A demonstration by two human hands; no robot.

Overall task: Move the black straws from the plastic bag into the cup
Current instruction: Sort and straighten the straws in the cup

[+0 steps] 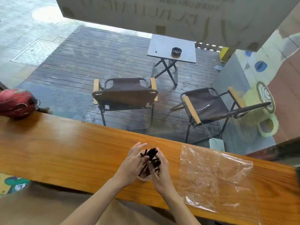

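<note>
Fingers (139,147) of both hands curl loosely round the straws (150,160), left hand (132,166) and right hand (159,171) cupping them into the cup (143,178) near the counter's (65,151) front edge, empty-looking bag (214,177) beside; best squeeze gently, tapping ends level.

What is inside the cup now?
Black straws stand in the cup, cradled by the left hand and right hand. The hands hide the cup's walls and bottom.
</note>
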